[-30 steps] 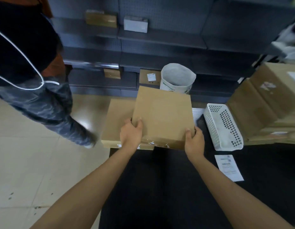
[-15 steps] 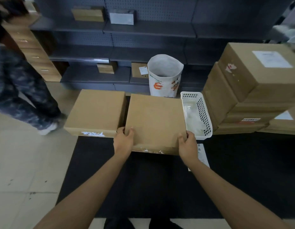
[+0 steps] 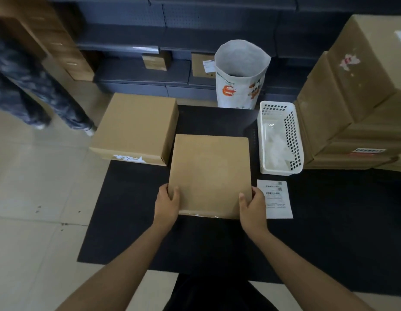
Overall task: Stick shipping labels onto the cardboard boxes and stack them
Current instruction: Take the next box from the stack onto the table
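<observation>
A flat brown cardboard box (image 3: 209, 173) lies on the black mat (image 3: 329, 232) in front of me, its plain top facing up. My left hand (image 3: 168, 205) grips its near left corner and my right hand (image 3: 252, 206) grips its near right corner. A white shipping label (image 3: 276, 199) with barcodes lies flat on the mat just right of my right hand. A second, thicker cardboard box (image 3: 136, 127) sits to the left, half off the mat. A stack of large cardboard boxes (image 3: 356, 93) stands at the right.
A white perforated plastic basket (image 3: 281, 140) with crumpled clear film stands between the flat box and the stack. A white printed paper bag (image 3: 241, 75) stands behind the mat. Dark shelving (image 3: 150, 39) runs along the back. Another person's legs (image 3: 26, 86) are at far left.
The flat box has come down from its tilted, raised position beside the left box and toward me onto the mat. My view has dropped. The person at left has moved away.
</observation>
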{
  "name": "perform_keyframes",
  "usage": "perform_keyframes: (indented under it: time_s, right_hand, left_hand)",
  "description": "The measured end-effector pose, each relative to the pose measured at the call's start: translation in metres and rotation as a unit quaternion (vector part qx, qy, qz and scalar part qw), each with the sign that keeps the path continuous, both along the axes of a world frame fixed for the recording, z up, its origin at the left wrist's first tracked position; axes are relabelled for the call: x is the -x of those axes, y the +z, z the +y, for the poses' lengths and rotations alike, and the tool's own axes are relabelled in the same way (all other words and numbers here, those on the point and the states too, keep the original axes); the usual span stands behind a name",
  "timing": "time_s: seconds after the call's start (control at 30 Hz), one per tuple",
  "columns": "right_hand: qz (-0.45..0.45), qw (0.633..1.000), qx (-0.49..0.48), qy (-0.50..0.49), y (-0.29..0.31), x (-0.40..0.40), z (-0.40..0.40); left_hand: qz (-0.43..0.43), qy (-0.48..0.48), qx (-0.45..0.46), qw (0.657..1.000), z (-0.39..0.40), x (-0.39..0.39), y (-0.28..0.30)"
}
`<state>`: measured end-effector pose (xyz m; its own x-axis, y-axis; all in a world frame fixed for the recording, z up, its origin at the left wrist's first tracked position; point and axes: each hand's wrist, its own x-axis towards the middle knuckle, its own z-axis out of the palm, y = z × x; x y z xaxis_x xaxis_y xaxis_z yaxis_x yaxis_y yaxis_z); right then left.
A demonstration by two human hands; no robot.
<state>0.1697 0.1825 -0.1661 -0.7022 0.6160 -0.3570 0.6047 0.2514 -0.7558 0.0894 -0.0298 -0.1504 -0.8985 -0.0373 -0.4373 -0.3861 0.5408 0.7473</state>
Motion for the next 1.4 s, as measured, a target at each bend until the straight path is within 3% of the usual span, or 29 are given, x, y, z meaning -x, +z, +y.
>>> perform_keyframes:
  time_s: [0.37,0.47,0.57,0.63,0.87,1.07,1.4]
  right_hand:
    - [-0.057,0.995,-0.021,0.082,0.009,-0.003,0.016]
    - [-0.091,0.984,-0.087,0.125,0.017,-0.002,0.022]
    - [-0.104,0.961,-0.193,0.167,0.030,0.001,0.030]
    - [-0.088,0.947,-0.245,0.188,0.040,0.006,0.039]
    - [-0.120,0.899,-0.341,0.246,0.061,0.008,0.083]
    - [-0.144,0.896,-0.330,0.260,0.056,-0.004,0.120]
    - [-0.106,0.883,-0.289,0.356,0.040,-0.023,0.179]
  left_hand:
    - [-0.003,-0.042,0.019,0.999,-0.005,0.010,-0.002]
    - [0.051,-0.049,0.085,0.994,0.000,0.014,0.010]
    - [0.178,-0.145,0.210,0.950,0.013,0.021,0.022]
    - [0.223,-0.202,0.231,0.926,0.026,0.027,0.031]
    - [0.241,-0.354,0.227,0.875,0.092,0.042,0.038]
    - [0.257,-0.420,0.244,0.836,0.154,0.019,0.042]
    - [0.206,-0.358,0.297,0.861,0.215,-0.003,0.033]
